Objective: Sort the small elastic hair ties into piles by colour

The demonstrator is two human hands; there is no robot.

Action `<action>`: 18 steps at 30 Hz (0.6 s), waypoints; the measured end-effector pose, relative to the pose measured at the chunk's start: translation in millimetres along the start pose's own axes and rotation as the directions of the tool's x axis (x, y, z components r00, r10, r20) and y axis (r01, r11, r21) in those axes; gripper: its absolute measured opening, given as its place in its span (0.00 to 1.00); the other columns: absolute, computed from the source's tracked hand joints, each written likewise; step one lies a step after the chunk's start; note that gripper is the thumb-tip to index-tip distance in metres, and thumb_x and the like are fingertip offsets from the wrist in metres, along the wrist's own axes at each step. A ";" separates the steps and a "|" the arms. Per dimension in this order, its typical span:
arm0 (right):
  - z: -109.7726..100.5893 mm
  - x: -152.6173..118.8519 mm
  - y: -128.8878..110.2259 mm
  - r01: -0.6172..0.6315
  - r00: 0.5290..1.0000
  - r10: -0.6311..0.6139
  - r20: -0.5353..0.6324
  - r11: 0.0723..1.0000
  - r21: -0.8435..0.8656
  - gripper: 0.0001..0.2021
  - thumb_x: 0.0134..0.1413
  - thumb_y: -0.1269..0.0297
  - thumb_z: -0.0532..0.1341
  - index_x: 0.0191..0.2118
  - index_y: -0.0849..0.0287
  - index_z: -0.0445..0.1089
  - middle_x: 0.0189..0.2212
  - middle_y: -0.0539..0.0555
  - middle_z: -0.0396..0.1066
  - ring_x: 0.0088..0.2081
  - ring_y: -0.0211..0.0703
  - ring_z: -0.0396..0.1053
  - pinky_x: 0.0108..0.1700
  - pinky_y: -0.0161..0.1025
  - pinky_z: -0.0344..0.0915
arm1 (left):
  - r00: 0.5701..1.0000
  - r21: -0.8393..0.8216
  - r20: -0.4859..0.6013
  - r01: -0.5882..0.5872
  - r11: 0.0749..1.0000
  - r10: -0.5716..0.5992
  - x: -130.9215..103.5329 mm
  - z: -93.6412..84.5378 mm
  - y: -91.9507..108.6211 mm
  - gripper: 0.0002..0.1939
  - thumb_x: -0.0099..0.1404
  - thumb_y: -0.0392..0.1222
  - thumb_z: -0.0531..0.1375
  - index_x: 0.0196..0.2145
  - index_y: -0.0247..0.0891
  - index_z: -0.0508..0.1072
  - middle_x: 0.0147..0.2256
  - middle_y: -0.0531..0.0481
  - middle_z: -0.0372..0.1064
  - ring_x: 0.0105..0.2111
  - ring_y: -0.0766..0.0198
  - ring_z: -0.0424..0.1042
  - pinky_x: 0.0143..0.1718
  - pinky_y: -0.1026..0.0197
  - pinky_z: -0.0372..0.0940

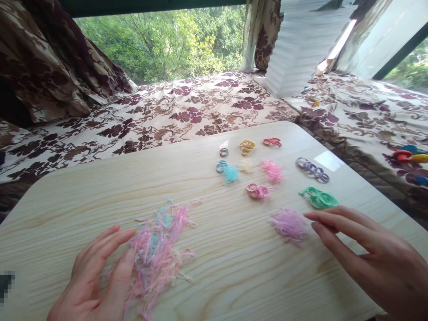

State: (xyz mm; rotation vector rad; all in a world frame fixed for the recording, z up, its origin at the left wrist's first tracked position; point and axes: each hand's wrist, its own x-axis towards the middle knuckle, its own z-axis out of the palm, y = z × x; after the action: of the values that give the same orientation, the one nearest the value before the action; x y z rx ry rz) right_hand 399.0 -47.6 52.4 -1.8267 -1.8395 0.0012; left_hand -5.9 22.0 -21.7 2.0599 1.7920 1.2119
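My left hand [96,276] is at the left edge of a mixed pile of pink, blue and cream shreds [157,258], its fingers apart and touching the pile. On the right, my right hand [371,258] hovers beside a small purple shred pile [289,226], thumb and index finger slightly apart with nothing visible between them. Farther back lie smaller heaps of blue shreds [230,173], cream shreds [246,166] and pink shreds [272,171].
On the wooden table [83,200] are green bands [321,199], purple rings [312,170], pink bands [257,191], yellow bands [247,147], red bands [272,141], blue rings [221,166] and a small patterned ring [224,152]. Floral-covered seating [187,113] surrounds the table.
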 end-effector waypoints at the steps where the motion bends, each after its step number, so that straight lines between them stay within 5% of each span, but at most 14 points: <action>1: 0.2 0.0 -0.5 0.014 1.000 -0.014 0.011 1.000 -0.001 0.10 0.63 0.56 0.57 0.40 0.48 0.75 0.38 0.49 0.76 0.35 0.39 0.75 0.36 0.34 0.74 | 1.000 0.002 -0.001 -0.002 1.000 0.002 0.3 0.0 0.5 0.13 0.61 0.49 0.61 0.44 0.53 0.78 0.51 0.56 0.75 0.55 0.52 0.71 0.63 0.48 0.61; 18: 5.3 3.9 -5.3 0.163 0.986 -0.168 -0.024 0.976 -0.142 0.13 0.66 0.61 0.52 0.44 0.54 0.73 0.39 0.53 0.77 0.36 0.41 0.76 0.36 0.35 0.71 | 0.999 0.003 -0.041 -0.026 1.000 0.026 3.1 0.9 21.2 0.11 0.63 0.48 0.60 0.43 0.50 0.77 0.46 0.56 0.75 0.52 0.53 0.73 0.62 0.48 0.63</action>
State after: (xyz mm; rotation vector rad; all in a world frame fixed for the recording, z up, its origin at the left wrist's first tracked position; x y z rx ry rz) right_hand 392.4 -42.5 51.3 -1.7467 -2.0045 -0.2252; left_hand 10.6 19.4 -8.3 2.0808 1.7906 1.2687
